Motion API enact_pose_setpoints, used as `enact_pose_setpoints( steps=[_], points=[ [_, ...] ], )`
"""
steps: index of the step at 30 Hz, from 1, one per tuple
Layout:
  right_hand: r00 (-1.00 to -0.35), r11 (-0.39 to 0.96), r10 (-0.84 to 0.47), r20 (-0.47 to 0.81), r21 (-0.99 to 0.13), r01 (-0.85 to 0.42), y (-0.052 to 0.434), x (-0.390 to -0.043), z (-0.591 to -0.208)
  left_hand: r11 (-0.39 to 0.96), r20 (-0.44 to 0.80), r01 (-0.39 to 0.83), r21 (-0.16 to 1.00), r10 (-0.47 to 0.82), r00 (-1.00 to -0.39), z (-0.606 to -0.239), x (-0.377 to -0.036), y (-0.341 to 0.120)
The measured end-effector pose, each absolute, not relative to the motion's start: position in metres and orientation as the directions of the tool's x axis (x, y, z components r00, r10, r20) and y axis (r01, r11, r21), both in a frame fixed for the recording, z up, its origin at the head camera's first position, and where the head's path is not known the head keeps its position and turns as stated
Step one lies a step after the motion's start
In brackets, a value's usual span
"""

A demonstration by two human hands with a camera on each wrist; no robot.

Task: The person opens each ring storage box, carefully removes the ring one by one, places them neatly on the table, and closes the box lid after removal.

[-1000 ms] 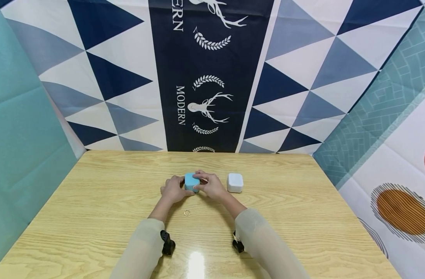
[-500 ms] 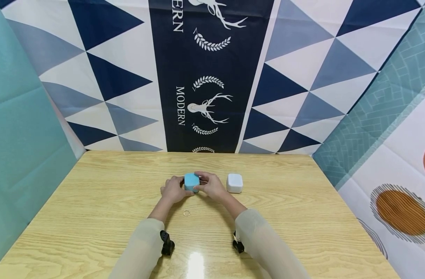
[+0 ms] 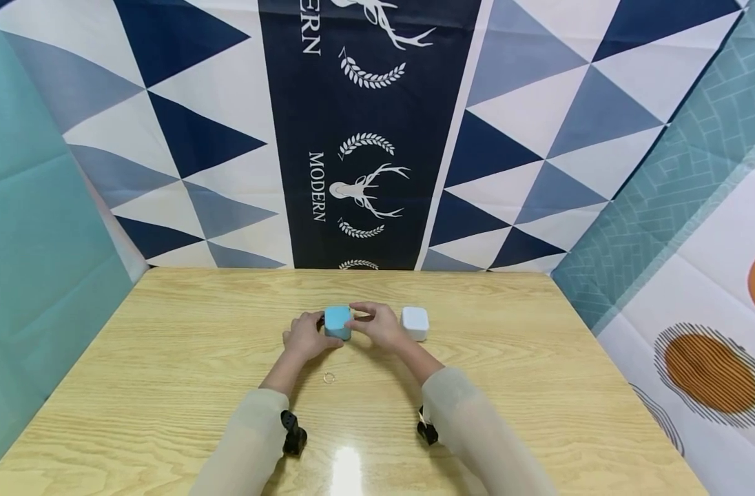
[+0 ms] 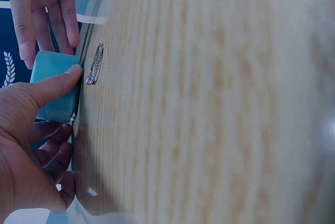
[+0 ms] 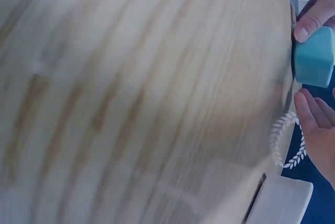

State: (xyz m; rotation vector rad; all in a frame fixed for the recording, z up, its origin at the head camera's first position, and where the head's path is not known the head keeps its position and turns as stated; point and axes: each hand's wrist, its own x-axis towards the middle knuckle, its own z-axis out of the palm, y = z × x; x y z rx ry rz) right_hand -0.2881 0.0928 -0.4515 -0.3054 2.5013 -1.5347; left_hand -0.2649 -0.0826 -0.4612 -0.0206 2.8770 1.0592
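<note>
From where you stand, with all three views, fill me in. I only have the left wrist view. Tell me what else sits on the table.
Observer: A white box stands just to the right of the right hand.
Operator: Report anything nearer the person.
Observer: A small ring lies on the table, nearer the person than the hands and apart from them.
Operator: Confirm the blue box's spot.
Observer: The blue box sits mid-table, gripped by the left hand and right hand.
</note>
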Motion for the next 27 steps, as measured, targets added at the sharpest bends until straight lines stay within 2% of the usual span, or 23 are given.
enact_pose_setpoints(
  steps=[11, 27],
  points=[
    [-0.977, 0.438, -0.204, 0.063, -0.887, -0.148, 0.100, -0.290, -0.440, 0.693, -0.044, -0.024, 0.721, 0.011, -0.999, -0.455, -0.264, -0.085],
    [-0.982, 0.423, -0.170, 0.080, -0.894, -0.146, 0.126, -0.286, -0.420, 0.600, 0.002, 0.016, 0.800, 0.023, -1.000, -0.439, -0.256, -0.087]
  ],
)
